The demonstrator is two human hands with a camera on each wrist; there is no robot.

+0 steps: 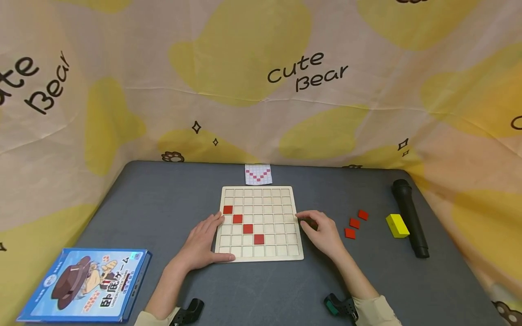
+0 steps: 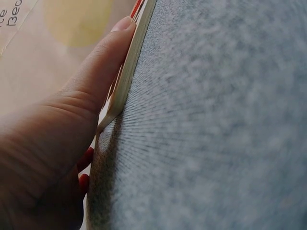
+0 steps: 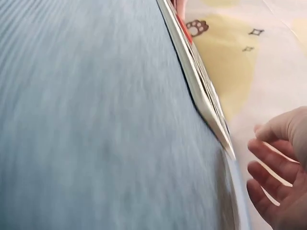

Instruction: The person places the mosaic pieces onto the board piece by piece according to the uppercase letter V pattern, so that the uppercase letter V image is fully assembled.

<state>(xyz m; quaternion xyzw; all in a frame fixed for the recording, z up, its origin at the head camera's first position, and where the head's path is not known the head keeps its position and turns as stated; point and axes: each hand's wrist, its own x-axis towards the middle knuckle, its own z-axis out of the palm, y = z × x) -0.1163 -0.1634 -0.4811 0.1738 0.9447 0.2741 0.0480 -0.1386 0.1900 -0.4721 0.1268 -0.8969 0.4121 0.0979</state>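
Note:
A white grid board (image 1: pixel 277 256) lies flat on the dark table. Several red square tiles (image 1: pixel 248 228) sit in its cells, stepping diagonally down from the left. My left hand (image 1: pixel 200 244) rests along the board's left edge, fingers extended and thumb over the near left corner; in the left wrist view the thumb (image 2: pixel 103 60) lies on the board's rim. Beside the right edge is my right hand (image 1: pixel 323 233), fingers loosely bent, the index fingertip at the rim; touching or just apart, I cannot tell. Nothing shows between the right hand's fingers (image 3: pixel 273 155) in the right wrist view.
Behind the board lies a small card (image 1: pixel 258 174) printed with red squares in a V. Three loose red tiles (image 1: pixel 355 223) lie right of the right hand. Farther right are a yellow block (image 1: pixel 397 226) and a black microphone (image 1: pixel 411 219). A blue game box (image 1: pixel 89 285) sits front left.

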